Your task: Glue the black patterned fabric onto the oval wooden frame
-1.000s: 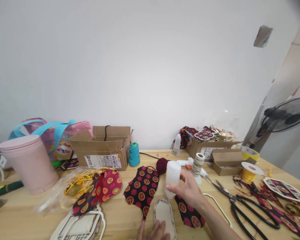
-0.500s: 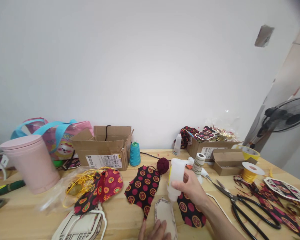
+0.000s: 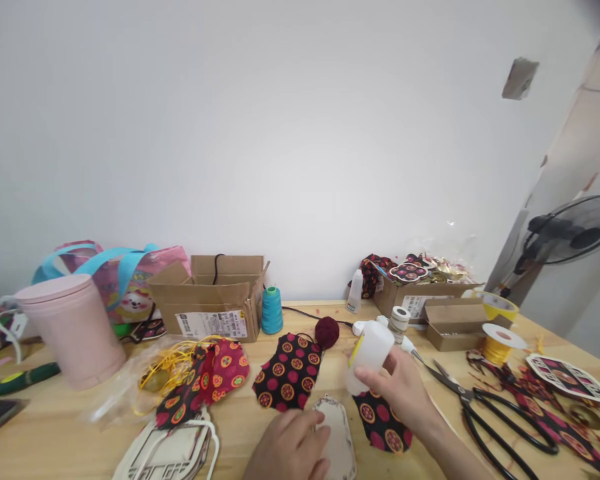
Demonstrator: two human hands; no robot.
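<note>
My right hand (image 3: 405, 390) is wrapped round a white plastic squeeze bottle (image 3: 371, 353) with a yellow label edge. The bottle is tilted, its base up and its lower end toward the table, over the black patterned fabric piece (image 3: 384, 421). My left hand (image 3: 291, 445) has its fingers loosely bent and apart, over the left side of a pale flat panel (image 3: 336, 433) with a scalloped edge. Just beyond that hand lies another dark fabric piece (image 3: 291, 372) with round orange and magenta motifs. Whether the left fingertips touch the panel I cannot tell.
Black-handled scissors (image 3: 480, 400) lie at right, near a yellow ribbon spool (image 3: 499, 345). Behind stand a teal thread cone (image 3: 272, 311), a maroon yarn ball (image 3: 327, 331) and a cardboard box (image 3: 213, 300). At left are a pink canister (image 3: 75, 330) and pale frames (image 3: 163, 447).
My right hand has lifted the bottle off the panel, rightward, and tilted it. My left hand has come further into view, moving up and left, its fingers now more bent.
</note>
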